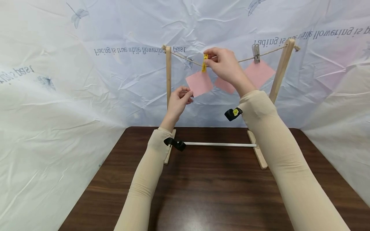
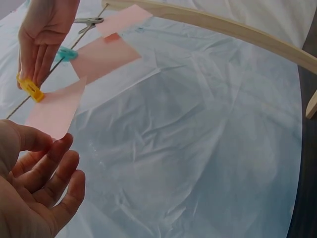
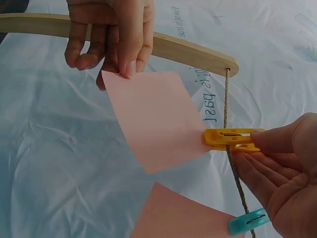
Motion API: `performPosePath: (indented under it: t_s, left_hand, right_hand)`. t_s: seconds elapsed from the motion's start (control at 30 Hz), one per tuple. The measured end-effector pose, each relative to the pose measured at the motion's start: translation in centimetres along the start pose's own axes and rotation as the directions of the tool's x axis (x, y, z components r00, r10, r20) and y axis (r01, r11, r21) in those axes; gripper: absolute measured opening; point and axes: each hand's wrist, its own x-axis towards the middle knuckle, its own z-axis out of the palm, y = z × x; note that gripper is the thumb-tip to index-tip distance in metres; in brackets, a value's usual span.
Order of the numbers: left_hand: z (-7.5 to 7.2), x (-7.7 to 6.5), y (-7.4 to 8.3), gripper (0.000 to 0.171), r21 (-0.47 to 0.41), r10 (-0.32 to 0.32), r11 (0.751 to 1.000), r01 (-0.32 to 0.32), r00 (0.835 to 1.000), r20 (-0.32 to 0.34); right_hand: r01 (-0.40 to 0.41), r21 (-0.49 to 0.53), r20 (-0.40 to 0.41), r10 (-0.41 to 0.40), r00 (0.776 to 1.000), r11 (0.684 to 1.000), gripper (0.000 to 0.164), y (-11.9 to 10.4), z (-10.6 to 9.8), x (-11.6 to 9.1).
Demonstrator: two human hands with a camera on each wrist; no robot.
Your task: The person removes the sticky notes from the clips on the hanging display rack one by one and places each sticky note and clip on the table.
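My right hand (image 1: 226,65) pinches a yellow clothespin (image 1: 205,63) between thumb and fingers, up at the twine line (image 3: 235,171). In the right wrist view the clothespin's jaws lie over the corner of a pink paper square (image 3: 156,119), with the twine running through the clothespin. Lower left of it, my left hand (image 1: 179,102) pinches the paper's opposite corner between thumb and forefinger, its other fingers loosely bent. Beside this, a teal clothespin (image 2: 66,54) holds a second pink paper (image 2: 104,57) on the line; my right hand hides that clothespin in the head view.
A grey clothespin (image 1: 256,53) holds a third pink paper (image 1: 259,73) near the right wooden post (image 1: 281,70). The left post (image 1: 169,77) carries the line's other end. A white rod (image 1: 219,144) joins the posts' feet on the dark wooden table (image 1: 214,192). Printed white sheeting (image 1: 138,19) hangs behind.
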Motion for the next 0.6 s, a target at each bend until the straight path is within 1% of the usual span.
performPosePath:
  t_s: [0.1, 0.2, 0.4, 0.6]
  left_hand:
    - [0.05, -0.1, -0.01, 0.012, 0.005, 0.005, 1.0, -0.005, 1.0, 0.004]
    - [0.1, -0.2, 0.04, 0.012, 0.001, 0.006, 1.0, -0.006, 1.0, 0.005]
    - [0.03, -0.08, 0.04, 0.012, 0.007, 0.005, 1.0, -0.005, 1.0, 0.001]
    - [-0.15, -0.09, 0.2, 0.014, 0.022, 0.009, 1.0, -0.009, 1.0, -0.003]
  right_hand:
    - [0.014, 0.013, -0.059, -0.013, 0.998, 1.0, 0.038, 0.05, 0.33, -0.07]
    - [0.029, 0.03, -0.131, -0.025, 0.991, 0.999, 0.032, -0.02, 0.53, -0.19]
    - [0.073, 0.075, -0.262, -0.051, 0.964, 0.994, 0.025, -0.34, 0.48, -0.29]
    - [0.111, 0.109, -0.339, -0.068, 0.938, 0.988, 0.023, -0.72, 0.28, -0.14]
